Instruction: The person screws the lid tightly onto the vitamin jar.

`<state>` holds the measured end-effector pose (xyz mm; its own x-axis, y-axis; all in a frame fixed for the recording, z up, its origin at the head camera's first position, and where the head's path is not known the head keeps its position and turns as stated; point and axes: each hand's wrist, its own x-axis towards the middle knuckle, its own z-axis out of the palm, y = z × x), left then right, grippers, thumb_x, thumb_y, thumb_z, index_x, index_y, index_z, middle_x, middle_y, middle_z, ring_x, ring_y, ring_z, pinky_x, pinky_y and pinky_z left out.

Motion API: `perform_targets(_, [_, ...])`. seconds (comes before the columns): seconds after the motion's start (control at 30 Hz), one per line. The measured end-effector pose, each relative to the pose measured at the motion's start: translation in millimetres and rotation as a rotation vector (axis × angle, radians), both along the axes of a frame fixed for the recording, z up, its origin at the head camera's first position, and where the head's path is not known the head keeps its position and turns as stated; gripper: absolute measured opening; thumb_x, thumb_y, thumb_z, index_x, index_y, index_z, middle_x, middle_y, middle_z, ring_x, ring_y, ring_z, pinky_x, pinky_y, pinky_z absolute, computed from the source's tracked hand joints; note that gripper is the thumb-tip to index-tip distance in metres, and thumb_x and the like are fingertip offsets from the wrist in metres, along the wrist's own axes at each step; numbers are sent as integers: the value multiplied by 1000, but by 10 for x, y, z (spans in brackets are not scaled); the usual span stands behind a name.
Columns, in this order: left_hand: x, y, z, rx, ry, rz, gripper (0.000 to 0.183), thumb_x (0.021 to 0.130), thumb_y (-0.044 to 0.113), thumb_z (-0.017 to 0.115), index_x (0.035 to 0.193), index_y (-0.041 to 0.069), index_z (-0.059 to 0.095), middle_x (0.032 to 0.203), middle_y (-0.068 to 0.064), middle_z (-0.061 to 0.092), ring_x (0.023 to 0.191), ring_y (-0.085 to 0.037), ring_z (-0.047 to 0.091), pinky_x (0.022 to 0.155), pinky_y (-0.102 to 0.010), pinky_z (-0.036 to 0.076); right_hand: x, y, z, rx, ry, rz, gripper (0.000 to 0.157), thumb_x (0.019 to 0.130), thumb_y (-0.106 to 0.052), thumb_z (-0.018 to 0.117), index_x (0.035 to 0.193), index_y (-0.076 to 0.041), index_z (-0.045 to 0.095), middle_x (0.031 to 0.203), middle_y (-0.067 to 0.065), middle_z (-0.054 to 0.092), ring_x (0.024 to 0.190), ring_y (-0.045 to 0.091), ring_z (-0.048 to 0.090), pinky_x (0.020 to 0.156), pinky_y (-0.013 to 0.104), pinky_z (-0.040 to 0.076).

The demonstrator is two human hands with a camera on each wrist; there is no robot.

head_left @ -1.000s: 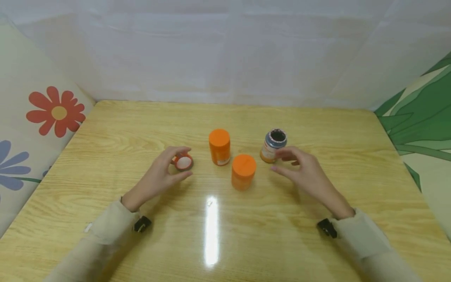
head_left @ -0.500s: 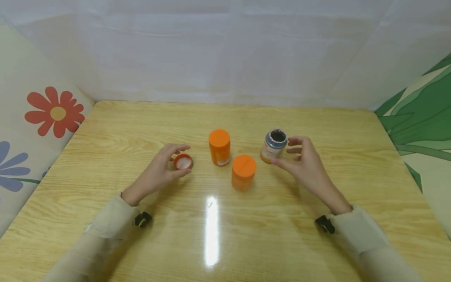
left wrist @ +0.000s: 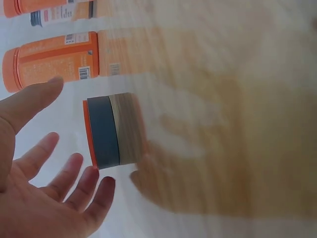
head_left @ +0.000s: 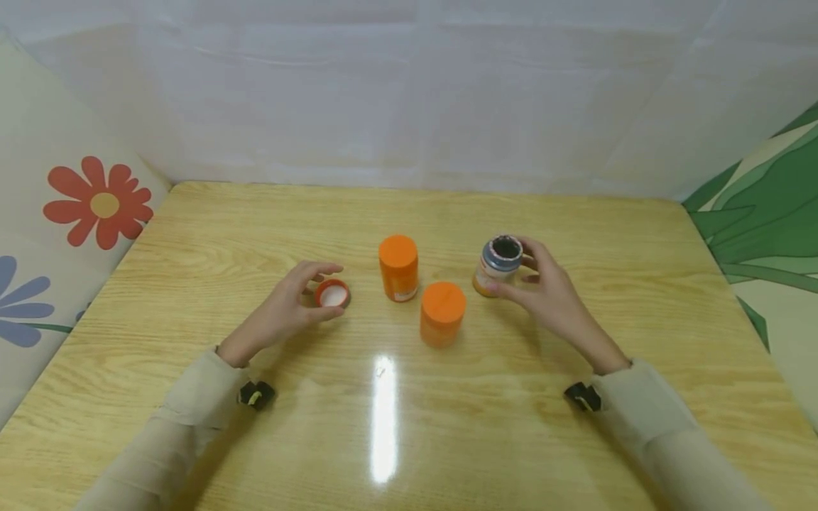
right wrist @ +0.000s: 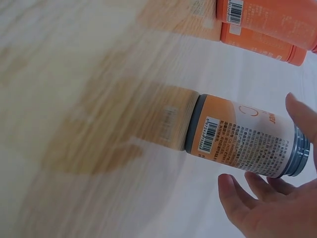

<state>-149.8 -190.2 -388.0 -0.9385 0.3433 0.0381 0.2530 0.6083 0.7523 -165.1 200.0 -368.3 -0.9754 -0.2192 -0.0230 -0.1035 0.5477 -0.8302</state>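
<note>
An upturned lid, dark grey outside with an orange-red rim and white lining, lies on the table. My left hand is spread around it, thumb at the near side and fingers at the far side. In the left wrist view the fingertips come right up to the lid's edge. A lidless jar with a white-and-orange label and dark neck stands upright at the right. My right hand reaches round it, thumb in front and fingers behind. In the right wrist view the fingers lie loosely beside the jar, not closed round it.
Two orange jars with orange lids stand between the hands: a farther jar and a nearer jar. The wooden table is glossy, and a white curtain hangs behind its far edge.
My right hand has moved from the jar's near right side to farther around it, its fingers now behind the jar. My left thumb has drawn slightly closer to the lid. Lid and jars stay put.
</note>
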Motion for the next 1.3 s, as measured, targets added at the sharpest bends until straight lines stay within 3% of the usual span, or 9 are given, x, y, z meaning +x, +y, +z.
perform_targets(0.43, [-12,-31,-28,-55,-65,3,71,82,9,80,141,-5,44,132,-27,49,118,-44,52,98,-57,47,-44,-35,-30,-13,-2,23,87,89,-21,76,156,-7,22,152,22,40,135,42,43,106,60,41])
perform_targets(0.63, [-35,-22,-36,-114,-53,-4,70,80,9,82,137,-9,47,124,-29,52,112,-42,53,97,-55,47,-45,-56,-37,-8,11,9,82,91,-16,73,154,-3,23,149,25,43,132,43,46,103,58,43])
perform_targets(0.87, [-38,-28,-10,-175,-59,-29,66,82,10,80,138,-8,49,130,-28,51,115,-40,51,98,-56,46,-35,-58,-40,-9,38,10,78,92,-13,71,153,-2,25,147,27,43,130,46,47,102,59,44])
perform_targets(1.1, [-28,-19,-4,-196,-17,-31,62,82,7,79,135,-9,51,126,-30,53,113,-42,51,97,-57,45,-16,-26,-50,1,34,10,74,92,-14,71,151,0,28,147,26,44,130,45,47,102,58,45])
perform_targets(1.3, [-24,-18,9,-186,-36,-27,57,85,7,76,134,-9,51,127,-28,55,115,-41,50,97,-54,43,21,-1,-46,14,27,13,75,92,-16,71,151,0,29,147,26,44,129,45,48,101,58,45])
